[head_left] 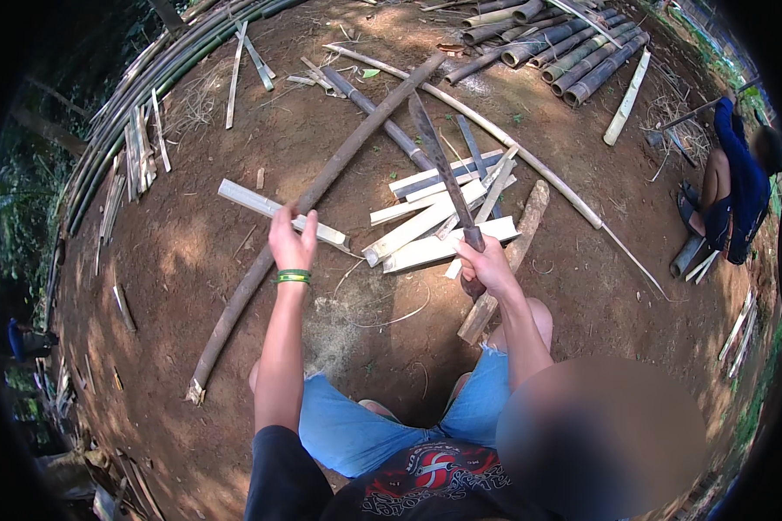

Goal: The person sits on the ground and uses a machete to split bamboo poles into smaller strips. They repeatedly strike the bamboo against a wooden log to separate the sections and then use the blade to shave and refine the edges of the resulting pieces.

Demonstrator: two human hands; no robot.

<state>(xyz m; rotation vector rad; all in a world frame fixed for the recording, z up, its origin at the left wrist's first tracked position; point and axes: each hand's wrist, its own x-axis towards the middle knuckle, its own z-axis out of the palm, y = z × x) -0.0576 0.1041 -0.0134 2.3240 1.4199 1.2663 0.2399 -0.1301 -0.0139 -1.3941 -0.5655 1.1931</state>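
A split bamboo strip [245, 198] lies slantwise across a long brown pole [356, 143], its pale inner side facing up. My left hand [292, 243], with a green and yellow band at the wrist, is closed around the strip's middle, right where it crosses the pole. The fingers partly hide the strip there. In my right hand [488, 265] is a machete, gripped by its dark handle. Its long, dark, worn blade [443, 165] points up and away, above a loose pile of split bamboo pieces [439, 221].
A short log [517, 260] lies beside my right knee. Bamboo poles [573, 56] are stacked at the far right, and long green stalks [104, 130] line the far left. Another person [738, 191] sits at the right. A thin pole [504, 135] crosses the dirt ground.
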